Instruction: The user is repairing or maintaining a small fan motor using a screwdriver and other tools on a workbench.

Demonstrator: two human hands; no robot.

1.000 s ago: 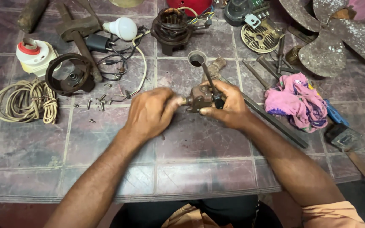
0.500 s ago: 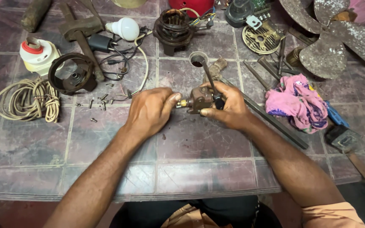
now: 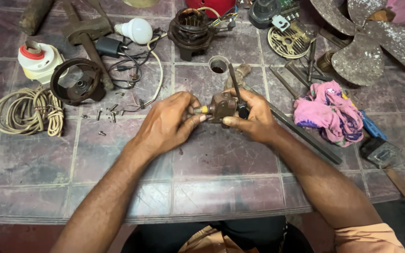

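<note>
A small brown metal gear housing (image 3: 221,106) sits between my two hands just above the tiled table (image 3: 212,159). My right hand (image 3: 254,117) grips it from the right, and a dark screwdriver (image 3: 236,91) stands up from that hand. My left hand (image 3: 167,122) pinches the brass shaft end (image 3: 202,110) that sticks out of the housing's left side. Most of the housing's underside is hidden by my fingers.
Loose screws (image 3: 108,115) lie left of my hands. Further left are a coiled cord (image 3: 26,112), a dark ring part (image 3: 76,84) and a white-and-red container (image 3: 38,58). A motor winding (image 3: 193,28), bulb (image 3: 137,29), pink rag (image 3: 329,112), metal rod (image 3: 301,133) and fan blades (image 3: 366,42) are about.
My left hand's fingers have shifted slightly on the brass shaft; the housing stays in the same place between both hands.
</note>
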